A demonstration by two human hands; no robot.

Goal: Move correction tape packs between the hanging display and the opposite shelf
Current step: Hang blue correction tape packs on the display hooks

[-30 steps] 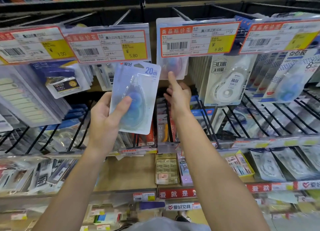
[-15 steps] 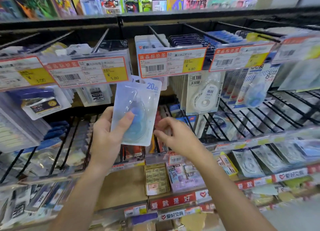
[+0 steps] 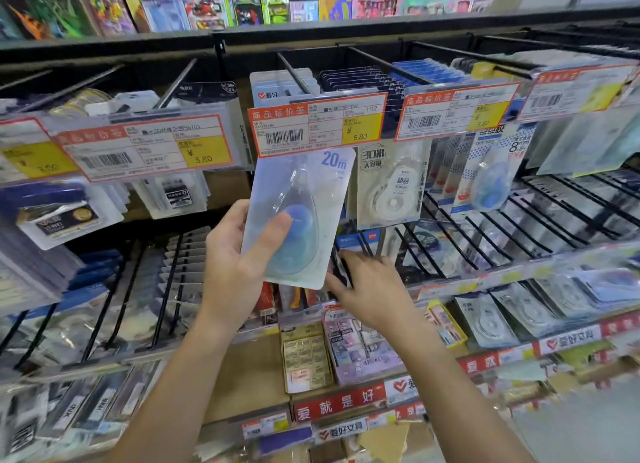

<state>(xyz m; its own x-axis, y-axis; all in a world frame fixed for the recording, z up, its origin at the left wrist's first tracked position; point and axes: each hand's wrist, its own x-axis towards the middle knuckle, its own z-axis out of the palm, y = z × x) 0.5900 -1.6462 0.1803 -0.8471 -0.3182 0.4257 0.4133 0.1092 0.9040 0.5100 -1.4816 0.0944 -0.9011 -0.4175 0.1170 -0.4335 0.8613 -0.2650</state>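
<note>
My left hand (image 3: 235, 272) grips a pale blue "20m" correction tape pack (image 3: 308, 199), thumb across its blue blister, holding it upright in front of the hanging display. Just above it, more packs of the same kind (image 3: 280, 84) hang on a black peg behind a red and yellow 6.80 price tag (image 3: 317, 124). My right hand (image 3: 370, 287) is lower, just right of the pack's bottom corner, fingers loosely bent and holding nothing, its fingertips close to the black peg ends of the lower row.
Neighbouring pegs carry a white "30m" correction tape pack (image 3: 389, 188) and a blue dotted pack (image 3: 491, 182) to the right. Long black pegs (image 3: 519, 220) jut out on the lower row. A lower shelf (image 3: 249, 376) holds small stationery boxes.
My right hand came down from the hanging pack under the 6.80 tag to below the held pack. My left hand has kept hold of the pack, now closer to that tag.
</note>
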